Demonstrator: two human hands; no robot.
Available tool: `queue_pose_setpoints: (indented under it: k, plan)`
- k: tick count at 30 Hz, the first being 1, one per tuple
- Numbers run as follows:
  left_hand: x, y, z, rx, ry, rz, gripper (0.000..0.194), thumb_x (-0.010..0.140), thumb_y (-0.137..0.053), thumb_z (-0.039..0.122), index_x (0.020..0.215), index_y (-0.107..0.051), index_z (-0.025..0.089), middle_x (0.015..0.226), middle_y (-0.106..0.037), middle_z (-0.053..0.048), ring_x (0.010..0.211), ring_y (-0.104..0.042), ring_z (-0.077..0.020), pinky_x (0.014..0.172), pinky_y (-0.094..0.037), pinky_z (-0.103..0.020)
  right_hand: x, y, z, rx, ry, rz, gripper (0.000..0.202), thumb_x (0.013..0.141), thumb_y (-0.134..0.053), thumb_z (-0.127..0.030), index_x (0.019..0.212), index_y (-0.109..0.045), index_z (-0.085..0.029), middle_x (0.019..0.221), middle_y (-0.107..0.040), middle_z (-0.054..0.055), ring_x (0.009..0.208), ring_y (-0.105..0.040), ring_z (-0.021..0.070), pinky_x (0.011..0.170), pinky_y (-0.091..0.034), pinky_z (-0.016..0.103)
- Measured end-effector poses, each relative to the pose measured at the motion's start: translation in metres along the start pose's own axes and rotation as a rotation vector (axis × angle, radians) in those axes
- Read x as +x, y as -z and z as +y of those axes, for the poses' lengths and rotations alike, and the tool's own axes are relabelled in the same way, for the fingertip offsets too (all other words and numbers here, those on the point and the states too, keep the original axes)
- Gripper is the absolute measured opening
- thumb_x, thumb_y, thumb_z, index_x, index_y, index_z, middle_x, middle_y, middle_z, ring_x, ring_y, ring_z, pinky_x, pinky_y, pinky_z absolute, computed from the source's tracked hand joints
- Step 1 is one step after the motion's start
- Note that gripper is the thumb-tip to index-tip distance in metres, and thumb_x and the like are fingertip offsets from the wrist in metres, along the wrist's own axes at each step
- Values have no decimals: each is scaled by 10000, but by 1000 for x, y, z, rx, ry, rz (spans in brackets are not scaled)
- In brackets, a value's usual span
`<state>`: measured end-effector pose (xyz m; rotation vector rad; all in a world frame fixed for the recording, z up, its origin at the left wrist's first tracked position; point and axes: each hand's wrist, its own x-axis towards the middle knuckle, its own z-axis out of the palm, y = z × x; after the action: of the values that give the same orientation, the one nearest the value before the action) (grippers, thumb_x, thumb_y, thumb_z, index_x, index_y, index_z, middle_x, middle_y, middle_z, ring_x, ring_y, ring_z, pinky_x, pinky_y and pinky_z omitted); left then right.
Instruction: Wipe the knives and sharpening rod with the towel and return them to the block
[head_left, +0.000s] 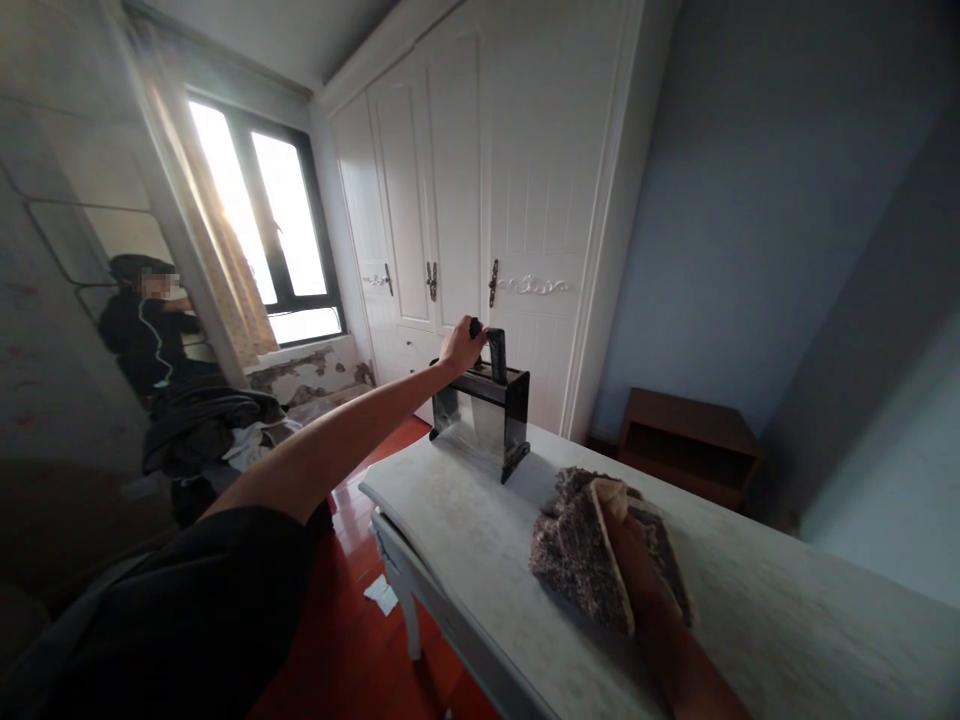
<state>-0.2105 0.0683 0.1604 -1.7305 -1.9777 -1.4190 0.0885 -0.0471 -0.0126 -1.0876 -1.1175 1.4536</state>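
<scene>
At the far end of the white table [465, 540], my left hand [463, 345] is closed on a black handle at the top of a stand [480, 425] with a black frame and clear panels, much like a knife block. Another black handle [496, 355] sticks up from it beside my fingers. My right hand [637, 560] grips a bunched brown, fuzzy cloth [577, 555] with a pale underside, low over the tabletop. The cloth hides most of the right fingers. What lies below the handle in my left hand is hidden inside the stand.
Behind the table stand a white wardrobe [540, 180] and a low brown cabinet [690, 430]. A pile of dark clothes [202, 430] lies at left, near a person in dark clothes [150, 330], perhaps a mirror reflection. White paper [381, 595] lies on the red floor [337, 640].
</scene>
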Motion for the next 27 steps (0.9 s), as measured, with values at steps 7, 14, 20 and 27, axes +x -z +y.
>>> queue_pose_setpoints:
  k: [7,14,20,27]
  plan:
    - [-6,6,2,52,11,-4,156,805,-618,306,906,-581,194,820,-638,-48,785,-595,-210,734,-442,-323,5,4,6,27,-11,-36,422,672,-678,-558,877,-671,-189,760,-717,93,795,-693,318,744,-567,445]
    - [-11,14,6,52,-13,14,168,805,-609,286,948,-576,203,938,-670,-72,901,-614,-236,808,-450,-348,1,4,2,56,-40,-50,441,673,-686,-532,931,-665,-176,779,-717,94,808,-702,324,733,-572,453]
    - [-21,26,18,28,-106,187,242,788,-564,180,1024,-530,215,1092,-625,-93,992,-575,-242,893,-435,-381,1,3,2,47,18,-35,384,648,-712,-504,870,-672,-194,757,-720,93,841,-696,330,757,-570,441]
    - [-37,41,45,-54,-249,353,280,747,-519,118,1007,-502,220,1081,-593,-82,958,-551,-221,899,-430,-373,-2,8,2,34,93,-19,389,651,-695,-565,791,-653,-204,724,-713,91,822,-688,310,716,-575,414]
